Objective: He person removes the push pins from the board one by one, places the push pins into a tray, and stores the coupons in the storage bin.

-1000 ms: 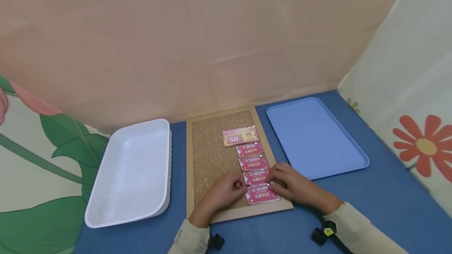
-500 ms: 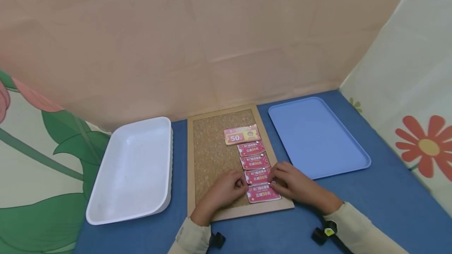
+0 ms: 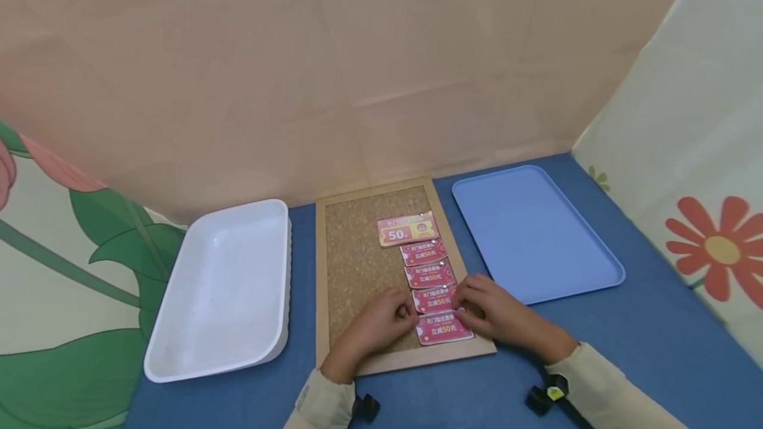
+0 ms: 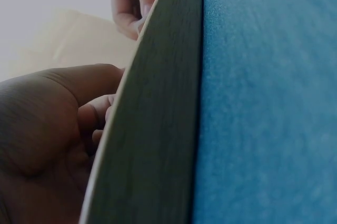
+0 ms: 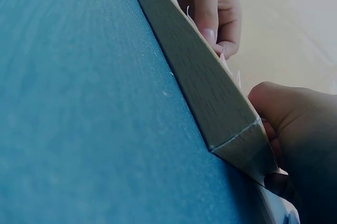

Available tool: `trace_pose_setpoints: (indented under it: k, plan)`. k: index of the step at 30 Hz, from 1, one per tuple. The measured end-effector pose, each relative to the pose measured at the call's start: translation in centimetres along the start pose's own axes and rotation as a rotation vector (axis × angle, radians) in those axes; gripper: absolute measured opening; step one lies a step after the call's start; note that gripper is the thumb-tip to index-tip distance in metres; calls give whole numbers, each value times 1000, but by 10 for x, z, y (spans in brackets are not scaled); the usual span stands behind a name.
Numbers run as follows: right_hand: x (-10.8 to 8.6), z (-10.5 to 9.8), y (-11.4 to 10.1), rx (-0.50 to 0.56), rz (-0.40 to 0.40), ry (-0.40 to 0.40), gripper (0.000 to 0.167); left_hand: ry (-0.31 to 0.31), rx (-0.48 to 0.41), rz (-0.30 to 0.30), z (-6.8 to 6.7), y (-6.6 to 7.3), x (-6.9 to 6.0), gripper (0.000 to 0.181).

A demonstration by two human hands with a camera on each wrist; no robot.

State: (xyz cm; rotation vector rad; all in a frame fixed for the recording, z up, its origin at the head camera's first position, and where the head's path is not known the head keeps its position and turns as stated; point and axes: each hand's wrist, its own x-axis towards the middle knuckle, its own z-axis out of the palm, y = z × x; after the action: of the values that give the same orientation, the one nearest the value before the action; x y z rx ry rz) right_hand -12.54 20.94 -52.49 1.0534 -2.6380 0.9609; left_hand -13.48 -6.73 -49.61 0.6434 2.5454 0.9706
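Several red and pink paper coupons lie in a column on a wood-framed cork board (image 3: 352, 237). My left hand (image 3: 381, 324), fingers curled, pinches the upper left corner of the lowest coupon (image 3: 444, 330). At that coupon's upper right corner, the thumb and fingers of my right hand (image 3: 491, 310) hold it, covering the right end of the coupon above (image 3: 432, 300). Both fingertips are partly hidden. In the left wrist view, the right hand (image 4: 131, 3) has a pale edge between its fingers. The right wrist view shows the left hand (image 5: 213, 11) beyond the frame's edge.
To the left stands a deep white tray (image 3: 220, 296). A flat blue tray (image 3: 536, 234) lies to the right of the board. Both rest on a blue table covering (image 3: 596, 330), with a tan sheet (image 3: 357, 71) behind.
The head view shifts very slightly. Both hands stay at the lowest coupon, and neither the coupons nor the trays visibly move.
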Motion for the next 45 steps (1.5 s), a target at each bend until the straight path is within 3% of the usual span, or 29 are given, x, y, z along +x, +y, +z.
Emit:
trace_pose_setpoints:
  k: [10,19,31,45]
  plan:
    - [0,-1,-1,-4,37,-21,16,3,6,4,-1,1,0,13]
    - [1,0,-2,-16,4,1,16,5,12,7,-1,2,-1,12]
    - [1,-2,-3,-8,38,-27,16,8,32,27,-2,3,-1,12]
    - [0,-1,-1,-1,19,-7,16,8,28,23,-1,2,-1,11]
